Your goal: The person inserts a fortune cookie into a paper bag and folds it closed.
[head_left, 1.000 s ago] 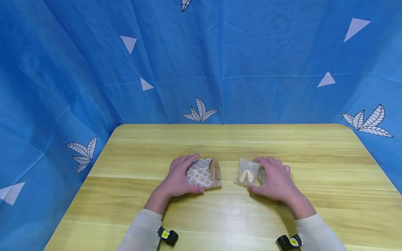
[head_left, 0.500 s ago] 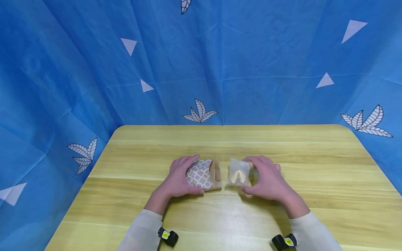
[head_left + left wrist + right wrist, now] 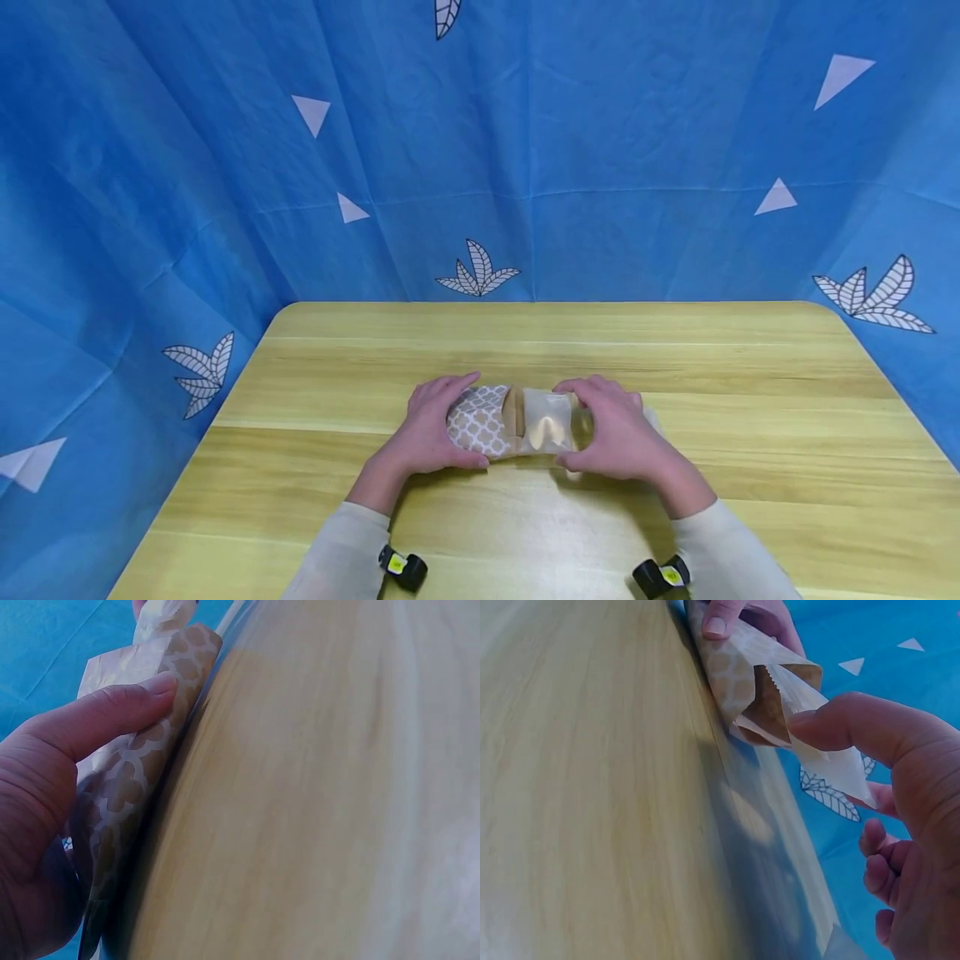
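Note:
My left hand [image 3: 431,425] grips a small brown paper bag [image 3: 476,421] with a white lattice pattern, thumb on the near edge. The bag lies on its side, its mouth gaping to the right. Between thumb and fingers, my right hand [image 3: 618,433] holds a translucent packet [image 3: 546,421] with a pale, curved item inside. In the right wrist view the packet's [image 3: 817,750] serrated edge is at the bag's open mouth; how far it reaches inside I cannot tell. In the left wrist view the left thumb [image 3: 124,712] presses on the bag [image 3: 124,780].
Both hands are over a light wood-grain table [image 3: 525,533]. Behind it and at its sides hangs a blue curtain [image 3: 600,133] with white leaves and triangles. Something pale and unclear [image 3: 652,419] shows just beyond the right hand.
My right hand has moved left with the packet, from a gap away up to the bag's mouth. The left hand and bag have stayed nearly still.

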Demonstrator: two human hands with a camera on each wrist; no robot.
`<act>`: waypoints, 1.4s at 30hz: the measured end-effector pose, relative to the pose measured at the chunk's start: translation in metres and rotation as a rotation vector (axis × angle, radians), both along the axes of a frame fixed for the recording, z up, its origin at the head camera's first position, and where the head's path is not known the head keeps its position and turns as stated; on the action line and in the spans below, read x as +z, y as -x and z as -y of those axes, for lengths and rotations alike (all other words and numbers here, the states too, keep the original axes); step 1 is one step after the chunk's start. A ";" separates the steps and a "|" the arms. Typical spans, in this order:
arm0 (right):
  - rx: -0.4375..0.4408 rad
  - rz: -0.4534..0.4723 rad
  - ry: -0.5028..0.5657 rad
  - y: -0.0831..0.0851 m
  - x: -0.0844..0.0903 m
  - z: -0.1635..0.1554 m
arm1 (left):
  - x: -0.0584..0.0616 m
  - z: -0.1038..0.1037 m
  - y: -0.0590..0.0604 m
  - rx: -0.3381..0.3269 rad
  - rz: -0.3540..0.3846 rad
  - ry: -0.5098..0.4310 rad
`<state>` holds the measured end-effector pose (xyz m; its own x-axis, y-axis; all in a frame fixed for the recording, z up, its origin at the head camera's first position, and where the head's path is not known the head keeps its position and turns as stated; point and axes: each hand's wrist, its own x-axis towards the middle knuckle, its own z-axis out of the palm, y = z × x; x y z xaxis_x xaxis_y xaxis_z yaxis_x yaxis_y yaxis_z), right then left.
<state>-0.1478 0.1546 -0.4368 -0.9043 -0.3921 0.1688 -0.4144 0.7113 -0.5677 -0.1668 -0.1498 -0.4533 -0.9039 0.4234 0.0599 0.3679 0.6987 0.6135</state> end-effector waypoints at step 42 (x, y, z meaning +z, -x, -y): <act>0.017 0.029 -0.099 0.007 0.000 0.026 | -0.004 0.000 0.001 -0.026 -0.015 -0.002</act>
<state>-0.1550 0.1284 -0.4367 -0.9012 -0.4213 0.1021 -0.4115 0.7576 -0.5066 -0.1681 -0.1498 -0.4575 -0.8916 0.4467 0.0746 0.3954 0.6875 0.6091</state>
